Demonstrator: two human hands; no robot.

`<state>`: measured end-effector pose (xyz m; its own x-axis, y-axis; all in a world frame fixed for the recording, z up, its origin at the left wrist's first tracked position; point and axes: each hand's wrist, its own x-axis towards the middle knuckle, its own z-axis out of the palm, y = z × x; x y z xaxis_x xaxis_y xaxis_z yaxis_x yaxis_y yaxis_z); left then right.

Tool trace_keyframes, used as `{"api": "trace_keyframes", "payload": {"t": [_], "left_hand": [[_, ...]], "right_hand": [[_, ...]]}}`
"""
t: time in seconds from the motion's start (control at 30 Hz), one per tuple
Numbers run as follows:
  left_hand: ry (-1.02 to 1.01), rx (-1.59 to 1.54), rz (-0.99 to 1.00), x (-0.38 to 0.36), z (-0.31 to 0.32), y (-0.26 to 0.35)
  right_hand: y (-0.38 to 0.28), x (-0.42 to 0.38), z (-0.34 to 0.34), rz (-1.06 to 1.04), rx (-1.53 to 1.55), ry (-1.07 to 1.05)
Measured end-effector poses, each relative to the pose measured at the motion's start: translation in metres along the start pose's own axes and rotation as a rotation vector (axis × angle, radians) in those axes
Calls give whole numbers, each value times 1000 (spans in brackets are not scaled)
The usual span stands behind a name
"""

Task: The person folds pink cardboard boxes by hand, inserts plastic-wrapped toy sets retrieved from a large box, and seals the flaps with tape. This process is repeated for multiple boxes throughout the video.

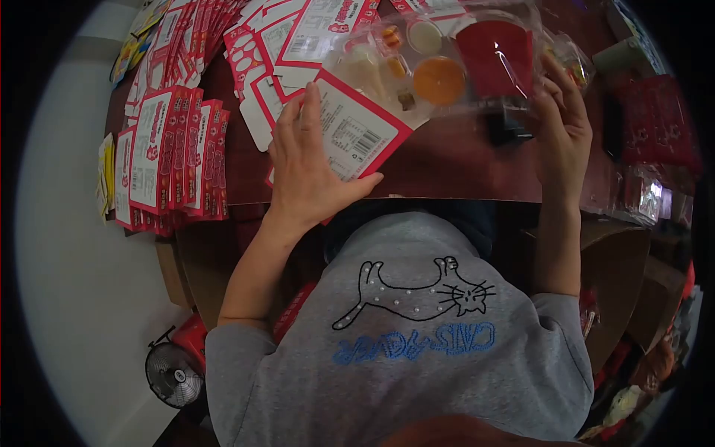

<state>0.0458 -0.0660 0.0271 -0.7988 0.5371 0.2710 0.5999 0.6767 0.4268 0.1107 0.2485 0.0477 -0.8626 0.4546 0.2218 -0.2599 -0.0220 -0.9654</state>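
My left hand lies over a flat red-and-white printed carton, its fingers stretched out and thumb spread to the side. A barcode shows on the carton's white panel. My right hand grips the right edge of a clear plastic blister tray, raised above the table. Inside the tray sit a red fries-holder shape, an orange disc, a pale disc and small toy-like pieces. The tray's left end overlaps the carton.
More flat cartons lie in a heap at the back. Stacked red-and-white boxes stand at the left table edge. Red packets and clear wrapped items are on the right. A small fan stands below left.
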Motion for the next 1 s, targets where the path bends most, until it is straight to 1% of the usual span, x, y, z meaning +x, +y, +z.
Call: {"api": "trace_keyframes", "payload": {"t": [0.03, 0.07, 0.1, 0.13, 0.17, 0.23, 0.27, 0.3, 0.33, 0.37, 0.4, 0.43, 0.5, 0.53, 0.6, 0.63, 0.67, 0.73, 0.77, 0.83, 0.87, 0.93, 0.97, 1.0], "left_hand": [[26, 13, 18, -6, -4, -4], [49, 25, 36, -11, -6, -6], [44, 24, 38, -14, -6, -5], [28, 14, 109, -16, -5, -3], [16, 3, 181, -16, -2, 0], [-3, -55, 180, -14, 10, 18], [-23, -104, 170, -11, 15, 26], [-21, -137, 174, -6, 21, 27], [-22, -135, 182, -2, 23, 29], [32, -147, 123, 0, 25, 31], [87, -162, 60, 3, 26, 31], [88, -165, 62, 6, 25, 31], [182, -245, 4, 8, 23, 33], [173, -249, -1, 8, 25, 33], [79, -1021, -239, 14, 30, 31], [86, -972, -75, 13, 38, 21], [74, -977, -77, 14, 42, 17], [-78, -987, 26, 14, 45, 12], [-84, -991, 25, 14, 45, 9], [-250, -969, 41, 15, 43, 4], [-252, -973, 40, 14, 44, 1], [-230, -1123, -24, 15, 45, -4], [-231, -1125, -25, 15, 45, -3], [-135, -1115, -81, 15, 44, 0]], "right_hand": [[-1, -6, -5, 57, -47, -33], [-1, -8, -13, 58, -47, -31], [-3, -9, -20, 93, -87, -84], [-4, -12, -24, 126, -131, -134], [-4, -12, -23, 125, -136, -126], [-8, -7, -6, 87, -248, -394], [-3, -1, 2, -76, -431, -588], [-4, -6, 16, -81, -432, -583], [-6, -15, 32, -269, -639, -565], [-7, -21, 41, -456, -845, -539], [-6, -20, 39, -452, -790, -491], [-4, -21, 41, -452, -794, -491], [5, -29, 44, -312, -498, -373], [13, -33, 43, -300, -500, -373], [30, -42, 40, 56, -114, -315], [37, -40, 36, 11, -49, -292], [38, -42, 32, 18, -52, -283], [34, -45, 23, 142, -46, -293], [32, -45, 17, 145, -48, -287], [29, -44, 6, 394, -86, -520], [29, -44, 5, 398, -88, -518], [28, -44, 3, 304, -49, -538], [32, -46, 5, 306, -50, -537], [38, -47, 10, 132, -102, -468]]}}
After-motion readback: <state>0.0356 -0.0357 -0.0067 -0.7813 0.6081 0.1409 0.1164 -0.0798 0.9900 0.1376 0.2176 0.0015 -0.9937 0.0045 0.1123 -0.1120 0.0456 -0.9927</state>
